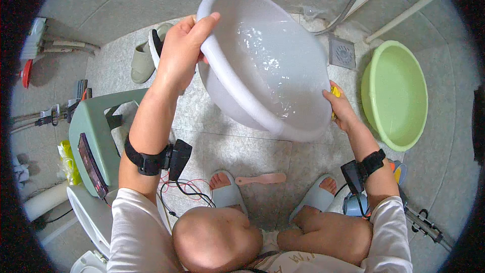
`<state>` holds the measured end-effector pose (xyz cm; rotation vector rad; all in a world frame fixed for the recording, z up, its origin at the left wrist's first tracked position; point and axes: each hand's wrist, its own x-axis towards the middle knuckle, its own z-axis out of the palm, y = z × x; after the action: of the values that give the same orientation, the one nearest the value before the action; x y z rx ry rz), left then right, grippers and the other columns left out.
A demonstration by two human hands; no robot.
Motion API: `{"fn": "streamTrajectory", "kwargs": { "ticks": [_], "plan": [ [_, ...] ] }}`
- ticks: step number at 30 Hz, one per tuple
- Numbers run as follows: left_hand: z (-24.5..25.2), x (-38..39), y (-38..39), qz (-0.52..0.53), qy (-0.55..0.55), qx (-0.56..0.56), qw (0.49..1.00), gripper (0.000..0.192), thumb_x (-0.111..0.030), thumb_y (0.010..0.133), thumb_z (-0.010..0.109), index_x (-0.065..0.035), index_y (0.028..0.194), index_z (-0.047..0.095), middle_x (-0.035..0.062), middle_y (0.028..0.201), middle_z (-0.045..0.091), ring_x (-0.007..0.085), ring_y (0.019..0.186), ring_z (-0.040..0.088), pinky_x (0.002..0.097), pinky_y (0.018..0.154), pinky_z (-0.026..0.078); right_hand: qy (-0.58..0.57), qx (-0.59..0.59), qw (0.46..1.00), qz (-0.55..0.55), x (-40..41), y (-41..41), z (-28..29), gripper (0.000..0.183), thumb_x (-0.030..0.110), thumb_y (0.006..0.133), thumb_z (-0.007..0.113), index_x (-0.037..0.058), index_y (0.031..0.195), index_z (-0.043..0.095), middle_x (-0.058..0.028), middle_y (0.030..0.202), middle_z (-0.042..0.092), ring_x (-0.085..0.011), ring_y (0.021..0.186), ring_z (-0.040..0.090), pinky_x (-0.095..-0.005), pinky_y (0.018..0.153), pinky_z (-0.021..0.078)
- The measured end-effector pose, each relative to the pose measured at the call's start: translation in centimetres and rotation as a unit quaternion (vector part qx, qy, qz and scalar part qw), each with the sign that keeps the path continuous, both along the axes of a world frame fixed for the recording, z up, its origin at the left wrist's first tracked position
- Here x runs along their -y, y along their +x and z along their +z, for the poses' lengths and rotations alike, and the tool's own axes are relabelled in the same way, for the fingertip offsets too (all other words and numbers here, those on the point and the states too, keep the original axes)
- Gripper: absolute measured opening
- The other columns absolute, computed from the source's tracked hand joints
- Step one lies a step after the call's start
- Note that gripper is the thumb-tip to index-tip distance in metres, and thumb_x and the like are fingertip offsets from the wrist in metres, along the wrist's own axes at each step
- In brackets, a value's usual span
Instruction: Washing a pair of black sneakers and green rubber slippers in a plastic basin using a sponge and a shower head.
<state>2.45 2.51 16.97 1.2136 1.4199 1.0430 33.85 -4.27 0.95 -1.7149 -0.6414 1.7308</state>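
A large white plastic basin hangs tilted above the tiled floor, its mouth turned towards the upper right. Rippled water glints inside it. My left hand grips the rim at the upper left, thumb over the edge and fingers beneath. On the opposite side, my right hand holds the rim with the thumb on top. A crumpled yellow item, perhaps a cloth, is caught in that hand. The basin hides part of the floor under it.
A light green basin stands at right, near a floor drain. At left are a green stool bearing a phone, and slippers. Between my feet lies a pink paddle-shaped tool; cables trail beside my left foot.
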Motion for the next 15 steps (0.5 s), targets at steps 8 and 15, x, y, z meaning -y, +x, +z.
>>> {"fn": "streamTrajectory", "kwargs": {
  "ticks": [8,15],
  "plan": [
    [1.3,-0.7,1.5,-0.04,-0.013,0.0,0.999,0.038,-0.041,0.079,0.058,-0.0033,0.085,0.053,-0.0016,0.066,0.051,0.0042,0.056,0.047,0.0171,0.052,0.039,-0.027,-0.027,0.999,-0.001,0.1,0.5,-0.8,0.055,0.027,0.082,0.055,0.0259,0.131,0.029,-0.0071,0.107,0.053,-0.0204,0.091,0.053,-0.0399,0.068,0.0438],
    [1.5,-1.3,2.3,-0.07,0.014,0.01,0.997,0.048,-0.043,0.075,0.063,0.0011,0.091,0.052,0.0009,0.065,0.054,0.005,0.052,0.051,0.0161,0.052,0.043,-0.041,-0.01,0.999,0.022,0.3,0.9,-1.7,0.056,0.028,0.082,0.055,0.025,0.131,0.028,-0.005,0.107,0.054,-0.02,0.091,0.053,-0.038,0.068,0.0432]
  ]
}}
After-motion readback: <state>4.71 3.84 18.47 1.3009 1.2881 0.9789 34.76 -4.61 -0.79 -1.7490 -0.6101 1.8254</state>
